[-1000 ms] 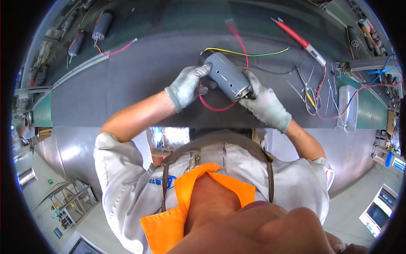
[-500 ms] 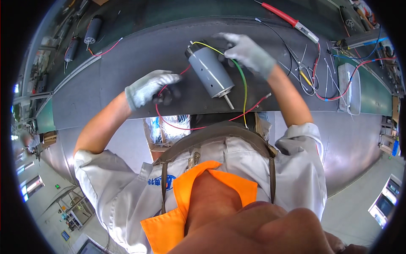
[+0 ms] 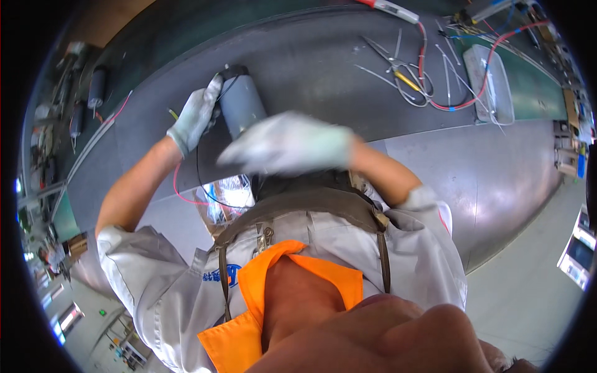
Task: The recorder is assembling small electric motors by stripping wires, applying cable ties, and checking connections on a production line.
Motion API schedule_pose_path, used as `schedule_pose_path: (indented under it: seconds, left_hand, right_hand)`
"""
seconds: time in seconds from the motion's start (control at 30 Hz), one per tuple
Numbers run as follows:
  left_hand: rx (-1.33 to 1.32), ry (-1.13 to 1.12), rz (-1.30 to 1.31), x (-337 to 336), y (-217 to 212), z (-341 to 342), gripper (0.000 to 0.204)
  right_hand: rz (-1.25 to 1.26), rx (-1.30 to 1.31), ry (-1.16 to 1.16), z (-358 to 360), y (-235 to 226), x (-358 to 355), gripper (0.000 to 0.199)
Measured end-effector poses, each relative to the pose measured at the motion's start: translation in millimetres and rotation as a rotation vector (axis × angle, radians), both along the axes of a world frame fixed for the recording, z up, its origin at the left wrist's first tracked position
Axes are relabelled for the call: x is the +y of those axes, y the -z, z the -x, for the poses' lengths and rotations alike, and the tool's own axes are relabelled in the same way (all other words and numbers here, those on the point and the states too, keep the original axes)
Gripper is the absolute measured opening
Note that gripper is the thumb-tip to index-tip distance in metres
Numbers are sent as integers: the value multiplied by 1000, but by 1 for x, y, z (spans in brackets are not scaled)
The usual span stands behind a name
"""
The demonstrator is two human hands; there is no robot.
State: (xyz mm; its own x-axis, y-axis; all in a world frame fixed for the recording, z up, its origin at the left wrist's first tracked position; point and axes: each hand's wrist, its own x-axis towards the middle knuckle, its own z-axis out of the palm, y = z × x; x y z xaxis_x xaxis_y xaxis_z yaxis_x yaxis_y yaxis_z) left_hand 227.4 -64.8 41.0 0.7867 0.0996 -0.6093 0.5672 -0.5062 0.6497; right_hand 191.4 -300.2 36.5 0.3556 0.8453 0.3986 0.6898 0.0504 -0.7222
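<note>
A grey cylindrical motor [image 3: 242, 102] with a black end cap stands out on the dark bench in front of me, tilted slightly. My left hand [image 3: 198, 115], in a pale glove, is closed round its upper left side, thumb near the cap. A black wire [image 3: 198, 168] runs across by the cap and hangs below that hand, close to a red wire [image 3: 176, 181]. The tip of a yellow-green wire [image 3: 173, 114] pokes out left of the hand. My right hand [image 3: 286, 143], gloved and smeared by motion, passes over the motor's lower end and hides its shaft.
Scissors [image 3: 398, 68] and several white cable ties [image 3: 449, 74] lie to the right, beside a clear plastic tray [image 3: 507, 93]. A red-and-white probe [image 3: 398, 10] with a red cable is at the back. Another motor [image 3: 97, 87] lies far left. An open box [image 3: 227, 199] sits below the bench edge.
My left hand has taken hold of the motor, which now stands less slanted. The right hand has swept down across it. The black wire has gone from the right to the left side.
</note>
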Motion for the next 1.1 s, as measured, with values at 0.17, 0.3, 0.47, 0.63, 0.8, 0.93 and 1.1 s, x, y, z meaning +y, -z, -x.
schedule_pose_path:
  seconds: [0.17,0.3,0.47,0.63,0.8,0.93,1.1]
  left_hand:
    - [-190,56,0,-12,27,-3,64]
    - [-322,308,-172,-18,45,-16,71]
    - [-437,458,-232,-35,35,-12,68]
    - [-327,587,-161,-37,15,-23,71]
    - [258,552,11,-29,-33,-43,66]
    - [318,510,87,-22,-61,-46,54]
    - [292,494,193,-11,-54,-49,51]
  right_hand:
    - [191,185,1019,-47,8,-204,25]
    - [533,-432,833,-78,28,-235,22]
    - [1058,-670,712,-88,15,-194,15]
    - [1117,-735,424,-106,12,-197,10]
    - [201,303,557,-104,-4,-199,14]
    - [-514,1204,327,-49,-6,-145,25]
    - [-375,1449,338,-13,12,-50,26]
